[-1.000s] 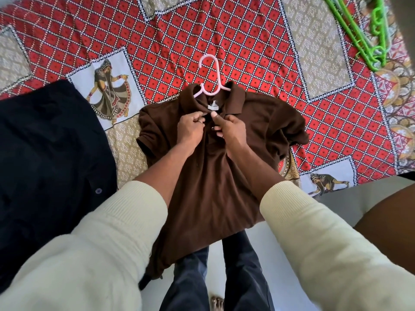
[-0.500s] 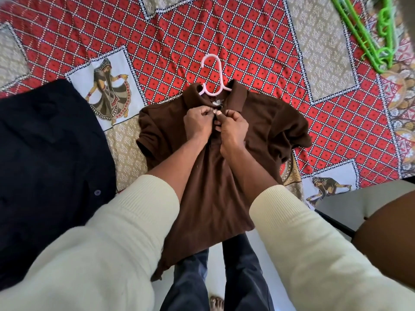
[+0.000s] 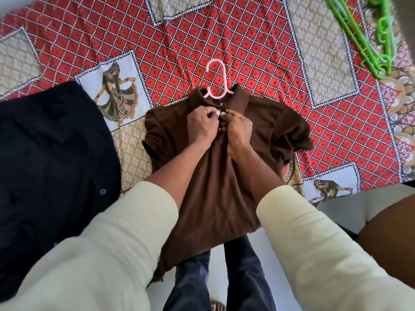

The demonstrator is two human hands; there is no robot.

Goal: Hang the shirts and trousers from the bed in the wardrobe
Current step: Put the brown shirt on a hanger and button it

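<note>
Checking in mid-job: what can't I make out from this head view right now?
- Pink plastic hanger: only its hook shows; the brown polo shirt covers the rest.
- Shirt's placket buttons: mostly hidden under the left hand and right hand.
- Black garment: cut off by the left edge.
- Green plastic hangers: cut off at the top edge.
- Wardrobe: out of frame.

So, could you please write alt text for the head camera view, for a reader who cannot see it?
Two hands, left and right, pinch the button placket of a brown polo shirt lying on a red patterned bedspread, a pink hanger in its collar. A dark garment lies to the left, green hangers at the top right.
</note>
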